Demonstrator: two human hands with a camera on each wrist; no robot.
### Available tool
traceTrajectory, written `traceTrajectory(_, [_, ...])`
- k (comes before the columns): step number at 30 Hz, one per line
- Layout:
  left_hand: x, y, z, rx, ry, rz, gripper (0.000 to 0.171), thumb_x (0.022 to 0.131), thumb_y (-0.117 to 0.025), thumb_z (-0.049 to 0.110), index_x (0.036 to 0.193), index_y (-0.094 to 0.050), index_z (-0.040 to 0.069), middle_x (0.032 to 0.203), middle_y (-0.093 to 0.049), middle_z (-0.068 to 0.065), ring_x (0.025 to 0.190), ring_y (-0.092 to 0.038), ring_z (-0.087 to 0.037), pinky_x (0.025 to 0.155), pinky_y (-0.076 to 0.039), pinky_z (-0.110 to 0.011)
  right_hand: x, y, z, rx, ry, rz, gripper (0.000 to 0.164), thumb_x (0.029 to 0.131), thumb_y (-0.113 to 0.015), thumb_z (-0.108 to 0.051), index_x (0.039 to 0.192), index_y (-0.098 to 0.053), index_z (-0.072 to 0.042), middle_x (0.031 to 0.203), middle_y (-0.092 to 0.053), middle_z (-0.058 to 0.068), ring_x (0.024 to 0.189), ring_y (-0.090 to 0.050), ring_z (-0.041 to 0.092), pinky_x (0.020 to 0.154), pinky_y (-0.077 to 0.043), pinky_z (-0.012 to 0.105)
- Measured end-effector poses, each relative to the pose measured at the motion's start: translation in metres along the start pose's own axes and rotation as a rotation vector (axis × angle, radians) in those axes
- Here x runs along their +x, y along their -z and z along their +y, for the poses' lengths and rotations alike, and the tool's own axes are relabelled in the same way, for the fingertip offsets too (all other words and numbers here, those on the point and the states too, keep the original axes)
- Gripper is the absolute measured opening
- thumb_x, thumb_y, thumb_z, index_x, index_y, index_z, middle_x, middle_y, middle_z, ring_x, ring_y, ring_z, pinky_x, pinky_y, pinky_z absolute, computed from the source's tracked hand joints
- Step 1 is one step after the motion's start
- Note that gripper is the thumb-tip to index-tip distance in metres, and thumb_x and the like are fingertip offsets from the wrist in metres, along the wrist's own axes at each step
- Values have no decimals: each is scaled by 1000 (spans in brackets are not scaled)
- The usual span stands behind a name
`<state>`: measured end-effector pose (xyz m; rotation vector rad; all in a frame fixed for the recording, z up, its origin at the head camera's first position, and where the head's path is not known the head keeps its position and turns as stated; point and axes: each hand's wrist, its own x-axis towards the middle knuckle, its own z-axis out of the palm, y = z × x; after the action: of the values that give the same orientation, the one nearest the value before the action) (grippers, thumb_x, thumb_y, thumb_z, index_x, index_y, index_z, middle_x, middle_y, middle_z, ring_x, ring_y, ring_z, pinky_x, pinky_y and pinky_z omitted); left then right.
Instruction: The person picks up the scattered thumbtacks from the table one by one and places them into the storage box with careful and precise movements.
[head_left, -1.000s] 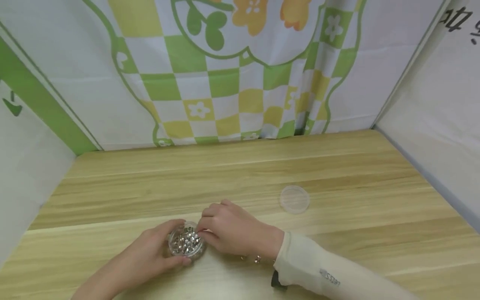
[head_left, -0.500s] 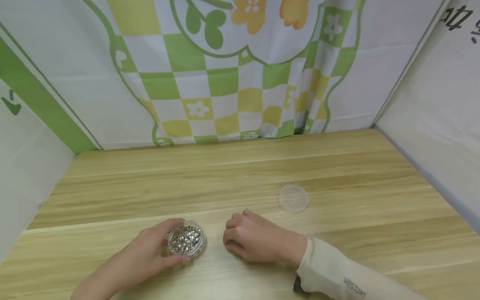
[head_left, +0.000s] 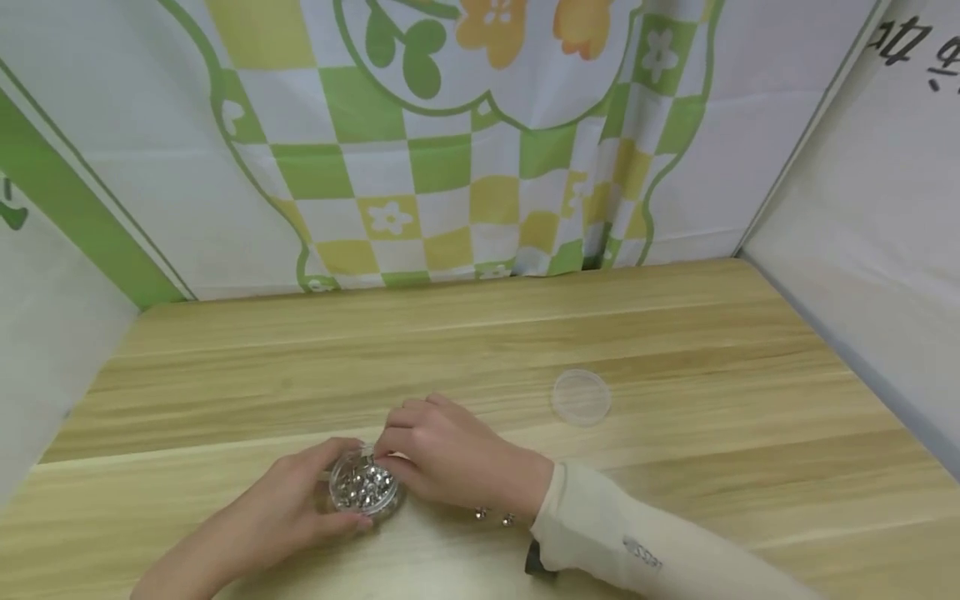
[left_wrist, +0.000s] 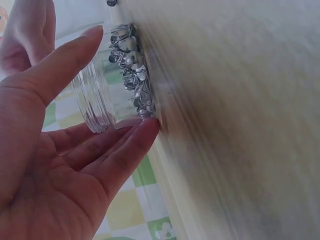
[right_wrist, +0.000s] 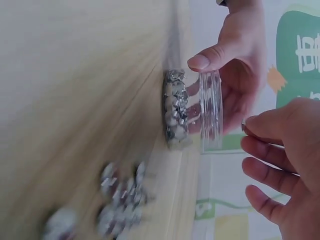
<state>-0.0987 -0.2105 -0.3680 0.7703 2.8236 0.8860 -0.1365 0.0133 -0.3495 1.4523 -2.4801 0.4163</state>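
A clear round plastic jar [head_left: 365, 483] with silver thumbtacks [left_wrist: 132, 70] in its bottom stands on the wooden table [head_left: 315, 358]. My left hand [head_left: 296, 497] grips it from the left, thumb on one side and fingers on the other. Over the jar's right rim is my right hand [head_left: 450, 450]; in the right wrist view its thumb and forefinger pinch a small metal piece [right_wrist: 244, 128], seemingly a thumbtack, mostly hidden by the fingers. More loose thumbtacks [right_wrist: 122, 200] lie on the table below the right wrist, partly hidden in the head view.
A clear round lid [head_left: 582, 397] lies flat on the table, to the right of and beyond the hands. A checked green and yellow curtain [head_left: 442, 167] hangs along the back edge. White fabric walls [head_left: 862, 208] flank the table.
My right hand was at the jar, drew away to the right half a second ago, and is now back over the jar's rim. The left hand and jar have stayed in place.
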Motion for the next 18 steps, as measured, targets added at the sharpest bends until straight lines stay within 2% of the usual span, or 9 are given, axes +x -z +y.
traceTrajectory(5, [2,-1,-1,-32,-35,-20,72,74,-77,50,127,-53,7,119,-68,-9,105,-64,-26,85,-59,-53,16,-4,-5,-19,-3,5,14,93,-64,-26,101,-75,-20,96,-72,-8,92,-60,6,82,-50,23])
traceTrajectory(10, [3,-1,0,-44,-33,-27,68,75,-77,49,125,-54,9,118,-68,-8,105,-64,-27,85,-59,-53,19,-7,-6,-31,-14,1,15,93,-65,-28,101,-75,-21,96,-73,-9,91,-61,6,80,-50,23])
traceTrajectory(14, [2,0,0,-8,-16,-3,71,71,-80,46,124,-55,6,113,-69,-8,100,-64,-25,83,-59,-54,13,-6,-3,-21,-22,21,14,90,-67,-27,100,-75,-19,94,-72,-8,88,-61,6,78,-51,23])
traceTrajectory(18, [0,0,0,12,7,9,74,69,-82,44,124,-55,2,110,-69,-12,97,-65,-25,83,-58,-54,-3,-1,4,-5,-34,50,12,89,-69,-24,95,-76,-17,89,-72,-7,84,-60,7,75,-53,26])
